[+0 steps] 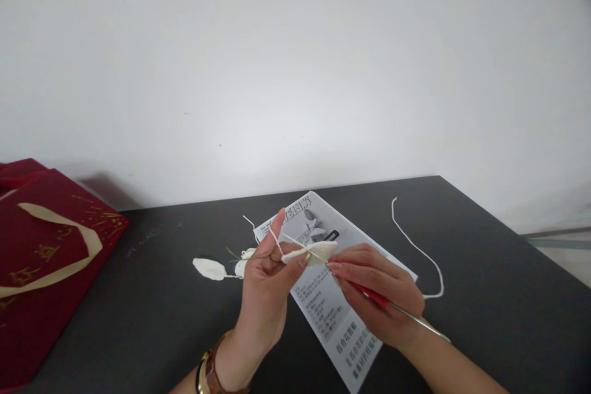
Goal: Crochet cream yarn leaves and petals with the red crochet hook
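Note:
My left hand (272, 271) pinches a small white crocheted petal (318, 252) between thumb and fingers. White yarn (276, 240) loops round its raised index finger. In my right hand (381, 292) is a crochet hook (373, 297) with a red grip, its metal shaft sticking out behind the hand. The hook's front end reaches to the petal's edge; whether it passes through a stitch I cannot tell. Left of my left hand, a finished-looking white leaf-shaped piece (209, 268) lies on the table, joined by a strand to more white crochet (243, 263) partly hidden behind the hand.
Under my hands a printed pattern sheet (335, 320) lies aslant on the dark table (498, 320). A loose white yarn tail (418, 249) curves to the right. At the left stands a red gift bag (50, 314) with a cream ribbon handle. A white wall (295, 74) rises behind.

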`<state>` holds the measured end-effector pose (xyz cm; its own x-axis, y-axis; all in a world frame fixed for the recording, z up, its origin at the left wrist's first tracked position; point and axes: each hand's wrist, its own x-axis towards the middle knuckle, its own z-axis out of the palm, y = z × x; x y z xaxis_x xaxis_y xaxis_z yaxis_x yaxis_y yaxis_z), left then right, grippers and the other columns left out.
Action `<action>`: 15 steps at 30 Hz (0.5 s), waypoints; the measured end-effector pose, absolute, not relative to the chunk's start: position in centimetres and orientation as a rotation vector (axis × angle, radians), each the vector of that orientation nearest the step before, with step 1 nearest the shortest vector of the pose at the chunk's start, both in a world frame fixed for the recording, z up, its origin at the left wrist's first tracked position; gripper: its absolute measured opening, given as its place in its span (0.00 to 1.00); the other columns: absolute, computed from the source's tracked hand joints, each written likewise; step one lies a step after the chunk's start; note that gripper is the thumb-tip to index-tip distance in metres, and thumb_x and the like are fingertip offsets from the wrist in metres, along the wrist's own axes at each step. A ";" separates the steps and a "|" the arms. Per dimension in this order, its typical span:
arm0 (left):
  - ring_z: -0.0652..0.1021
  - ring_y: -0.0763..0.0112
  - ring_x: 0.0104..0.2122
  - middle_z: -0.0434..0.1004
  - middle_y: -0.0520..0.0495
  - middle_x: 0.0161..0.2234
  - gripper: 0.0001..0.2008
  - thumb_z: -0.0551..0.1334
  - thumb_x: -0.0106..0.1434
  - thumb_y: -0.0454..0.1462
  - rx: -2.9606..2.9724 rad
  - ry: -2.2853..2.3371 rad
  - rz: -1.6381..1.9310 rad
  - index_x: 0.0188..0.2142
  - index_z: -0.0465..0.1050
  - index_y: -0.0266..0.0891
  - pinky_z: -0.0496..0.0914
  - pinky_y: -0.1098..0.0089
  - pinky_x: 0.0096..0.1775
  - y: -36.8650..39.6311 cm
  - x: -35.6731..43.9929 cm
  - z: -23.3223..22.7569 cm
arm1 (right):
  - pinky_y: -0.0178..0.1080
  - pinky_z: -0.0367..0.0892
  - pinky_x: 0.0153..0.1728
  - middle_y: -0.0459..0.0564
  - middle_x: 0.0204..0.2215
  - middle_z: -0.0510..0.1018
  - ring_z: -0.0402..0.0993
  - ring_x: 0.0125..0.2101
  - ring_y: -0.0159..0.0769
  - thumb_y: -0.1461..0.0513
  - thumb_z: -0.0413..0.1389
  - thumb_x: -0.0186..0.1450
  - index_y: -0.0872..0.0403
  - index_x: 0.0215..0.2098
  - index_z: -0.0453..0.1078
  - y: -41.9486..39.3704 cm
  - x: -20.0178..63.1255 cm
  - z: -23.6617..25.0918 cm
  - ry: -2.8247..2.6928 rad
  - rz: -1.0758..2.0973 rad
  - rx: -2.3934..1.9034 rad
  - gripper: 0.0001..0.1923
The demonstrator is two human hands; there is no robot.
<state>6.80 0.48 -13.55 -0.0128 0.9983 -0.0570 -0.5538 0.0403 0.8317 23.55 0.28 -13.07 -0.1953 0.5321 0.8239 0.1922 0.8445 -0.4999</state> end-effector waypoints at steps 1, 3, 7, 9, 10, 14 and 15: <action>0.78 0.77 0.31 0.79 0.56 0.28 0.32 0.70 0.55 0.31 0.708 0.806 1.398 0.58 0.68 0.50 0.70 0.73 0.41 0.5 6.8 -13.4 | 0.42 0.76 0.33 0.56 0.37 0.81 0.77 0.35 0.40 0.75 0.57 0.59 0.55 0.49 0.74 0.3 23.7 -13.1 -1.786 0.322 -0.531 0.21; 0.78 0.76 0.32 0.78 0.56 0.28 0.31 0.70 0.55 0.31 0.683 0.794 1.369 0.58 0.68 0.48 0.70 0.72 0.43 0.5 6.7 -13.2 | 0.43 0.76 0.35 0.57 0.38 0.81 0.77 0.38 0.41 0.75 0.56 0.60 0.56 0.50 0.73 0.3 24.0 -13.2 -1.845 0.255 -0.494 0.21; 0.76 0.79 0.30 0.77 0.57 0.27 0.32 0.70 0.55 0.30 0.734 0.828 1.423 0.57 0.69 0.51 0.69 0.76 0.39 0.3 6.6 -13.0 | 0.42 0.76 0.40 0.62 0.40 0.81 0.76 0.43 0.44 0.75 0.58 0.58 0.63 0.48 0.73 0.0 24.4 -13.6 -1.998 0.024 -0.490 0.19; 0.75 0.81 0.29 0.76 0.58 0.26 0.32 0.70 0.55 0.29 0.820 0.852 1.498 0.57 0.69 0.54 0.68 0.78 0.38 0.1 6.5 -13.0 | 0.42 0.76 0.41 0.62 0.40 0.81 0.76 0.44 0.45 0.75 0.58 0.58 0.64 0.48 0.74 0.0 24.4 -13.6 -2.021 0.000 -0.500 0.19; 0.75 0.81 0.29 0.76 0.58 0.26 0.33 0.70 0.55 0.29 0.846 0.849 1.509 0.57 0.68 0.55 0.68 0.78 0.37 0.1 6.5 -12.9 | 0.42 0.76 0.41 0.62 0.40 0.81 0.76 0.44 0.44 0.75 0.58 0.58 0.64 0.48 0.74 0.0 24.4 -13.5 -2.009 0.027 -0.499 0.19; 0.74 0.81 0.28 0.75 0.58 0.26 0.33 0.69 0.56 0.29 0.847 0.763 1.430 0.57 0.68 0.56 0.68 0.78 0.36 0.3 6.2 -12.6 | 0.41 0.76 0.37 0.58 0.39 0.82 0.78 0.40 0.41 0.75 0.57 0.59 0.60 0.48 0.74 0.4 24.1 -13.0 -1.888 0.257 -0.470 0.19; 0.74 0.80 0.29 0.75 0.57 0.26 0.32 0.70 0.55 0.29 0.849 0.746 1.424 0.57 0.68 0.56 0.68 0.77 0.36 0.4 6.1 -12.6 | 0.42 0.76 0.37 0.57 0.39 0.82 0.78 0.39 0.41 0.75 0.56 0.60 0.59 0.48 0.74 0.4 24.1 -12.9 -1.861 0.299 -0.464 0.19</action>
<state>6.15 0.38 -12.55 0.0267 0.9980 0.0577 -0.5210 -0.0354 0.8528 24.10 0.41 -12.88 -0.2841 0.4555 0.8437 0.1681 0.8900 -0.4239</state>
